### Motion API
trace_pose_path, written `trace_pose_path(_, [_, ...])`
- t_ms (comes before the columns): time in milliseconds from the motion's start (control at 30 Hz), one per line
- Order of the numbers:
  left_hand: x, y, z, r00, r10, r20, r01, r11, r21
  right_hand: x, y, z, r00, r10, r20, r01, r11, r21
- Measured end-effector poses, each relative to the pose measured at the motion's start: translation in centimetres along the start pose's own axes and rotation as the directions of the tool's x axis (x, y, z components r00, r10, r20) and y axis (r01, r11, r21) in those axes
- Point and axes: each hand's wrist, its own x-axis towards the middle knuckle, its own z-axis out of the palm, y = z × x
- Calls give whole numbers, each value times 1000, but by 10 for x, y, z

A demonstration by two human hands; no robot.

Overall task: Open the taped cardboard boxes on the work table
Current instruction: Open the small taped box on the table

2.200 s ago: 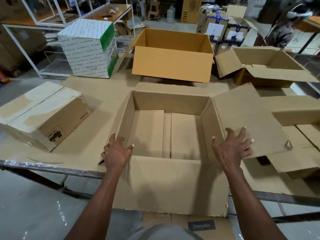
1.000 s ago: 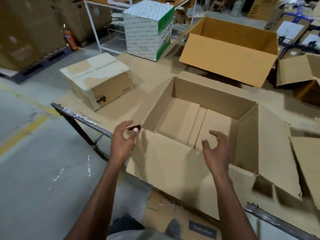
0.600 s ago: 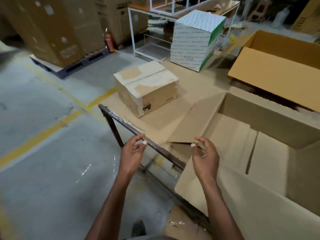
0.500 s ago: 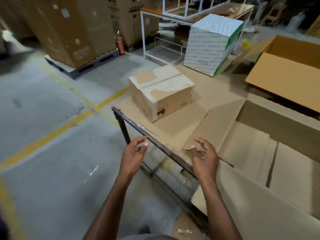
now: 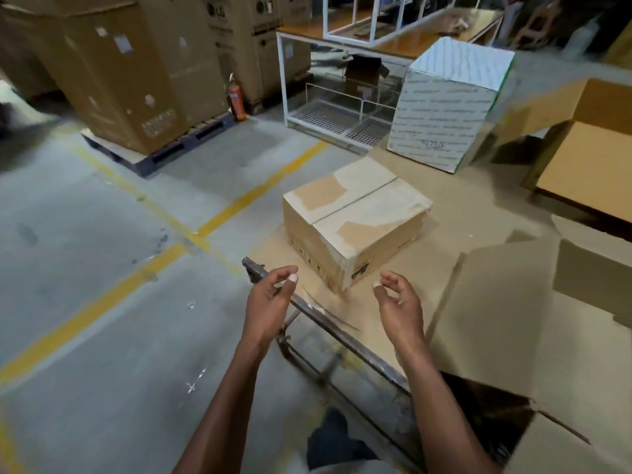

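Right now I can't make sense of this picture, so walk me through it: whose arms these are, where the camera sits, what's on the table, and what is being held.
There is no machine here. The camera is worn on a person's head and looks forward and down, so the two bare arms are that person's own. The left hand and the right hand hang in the air with loosely curled fingers and hold nothing. Just beyond them, on the cardboard-covered work table, sits a closed brown box with worn tape patches on its lid. To the right lies an opened box with its flaps spread. Farther back stands a white box with green edging. Off the table, big cartons rest on a pallet, near a fire extinguisher.
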Motion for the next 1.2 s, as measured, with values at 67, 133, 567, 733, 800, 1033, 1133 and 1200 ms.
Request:
trace_pose_path(67, [33, 9, 2, 1000, 15, 14, -16, 1000, 26, 31, -2, 12, 998, 57, -14, -57, 998, 28])
trace_pose_path(133, [66, 18, 6, 999, 31, 33, -33, 998, 58, 59, -6, 22, 993, 118, -20, -117, 992, 40])
trace_pose_path(567, [248, 41, 44, 960, 205, 191, -278, 774, 568, 167, -21, 50, 953, 300, -49, -289, 944, 162])
trace_pose_path(733, [288, 46, 44, 938, 57, 342, -268, 745, 611, 165, -20, 63, 933, 354, -70, -322, 904, 282])
trace_pose_path(800, [300, 47, 41, 920, -3, 393, -241, 786, 570, 161, -27, 66, 937, 343, -74, -306, 902, 304])
trace_pose_path(1033, [301, 44, 26, 884, 41, 465, -229, 906, 355, 148, -36, 68, 953, 285, -104, -237, 913, 333])
trace_pose_path(1133, [293, 42, 21, 872, 103, 479, -254, 931, 261, 142, -43, 64, 967, 169, -189, -90, 926, 368])
trace_pose_path(1200, [289, 39, 20, 861, 147, 487, -272, 942, 197, 138, -50, 56, 968, 55, -245, 27, 948, 318])
